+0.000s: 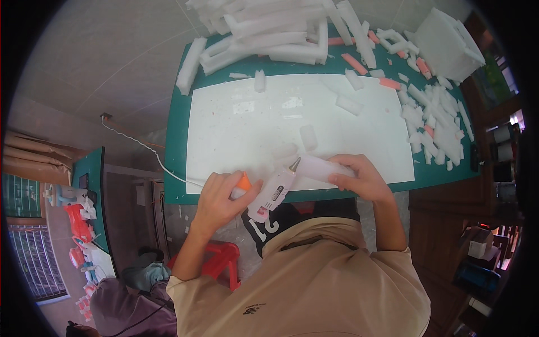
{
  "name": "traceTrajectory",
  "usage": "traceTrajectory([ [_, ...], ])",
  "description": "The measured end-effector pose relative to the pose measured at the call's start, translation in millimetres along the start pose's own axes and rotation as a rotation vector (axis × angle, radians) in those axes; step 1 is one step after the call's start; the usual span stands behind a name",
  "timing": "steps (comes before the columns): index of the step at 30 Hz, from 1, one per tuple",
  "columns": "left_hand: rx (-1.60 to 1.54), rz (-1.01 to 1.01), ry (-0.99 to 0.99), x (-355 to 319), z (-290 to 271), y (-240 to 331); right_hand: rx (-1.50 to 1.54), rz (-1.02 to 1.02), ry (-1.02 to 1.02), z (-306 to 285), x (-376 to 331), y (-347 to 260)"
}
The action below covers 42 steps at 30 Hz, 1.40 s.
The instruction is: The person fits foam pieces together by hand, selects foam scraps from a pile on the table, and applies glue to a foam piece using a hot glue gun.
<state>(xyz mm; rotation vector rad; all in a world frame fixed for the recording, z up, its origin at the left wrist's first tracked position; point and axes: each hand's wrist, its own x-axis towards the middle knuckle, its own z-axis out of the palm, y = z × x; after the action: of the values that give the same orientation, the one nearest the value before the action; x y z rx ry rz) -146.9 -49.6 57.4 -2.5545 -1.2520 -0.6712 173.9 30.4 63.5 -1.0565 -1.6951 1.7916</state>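
My left hand (218, 197) is closed around the handle of a white glue gun (275, 191) with an orange part (243, 182) by my fingers. Its metal nozzle points up and right, meeting or nearly meeting the left end of a white foam block (321, 169). That block is gripped by my right hand (362, 178), with the thumb on the near side. Just beyond the nozzle lies a blurry pale foam piece (285, 150). A small foam block (308, 137) rests farther up the white board.
A white board (236, 129) covers much of the green table (177, 151). Stacked foam frames (269, 33) stand at the back. Foam scraps (438, 118) pile up on the right, below a large foam box (449, 45). A white cord (140, 145) runs from a wall socket. A red stool (222, 258) stands below.
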Motion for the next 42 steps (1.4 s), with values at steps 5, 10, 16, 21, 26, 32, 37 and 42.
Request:
traceTrajectory([
  [5,-0.003,0.019,0.041,-2,1,2,-0.088,-0.154,-0.025,-3,0,1],
  [10,0.006,0.048,0.082,-3,0,5,-0.207,-0.279,-0.042,-5,-3,-5],
  [16,0.02,0.069,0.097,-3,-1,9,-0.236,-0.322,-0.064,-6,-5,-6],
  [21,0.015,0.076,0.094,-3,-2,10,-0.245,-0.357,-0.063,-6,-5,-5],
  [26,0.003,0.085,0.105,-4,0,9,-0.217,-0.348,-0.092,-8,-3,-2],
  [32,-0.074,0.054,0.126,0,-6,13,-0.093,-0.319,-0.158,-12,2,11],
  [37,-0.178,-0.03,0.167,-1,-8,10,-0.013,-0.334,-0.209,-19,2,20],
  [42,-0.239,-0.028,0.092,5,-9,15,0.044,-0.296,-0.24,-19,1,24],
])
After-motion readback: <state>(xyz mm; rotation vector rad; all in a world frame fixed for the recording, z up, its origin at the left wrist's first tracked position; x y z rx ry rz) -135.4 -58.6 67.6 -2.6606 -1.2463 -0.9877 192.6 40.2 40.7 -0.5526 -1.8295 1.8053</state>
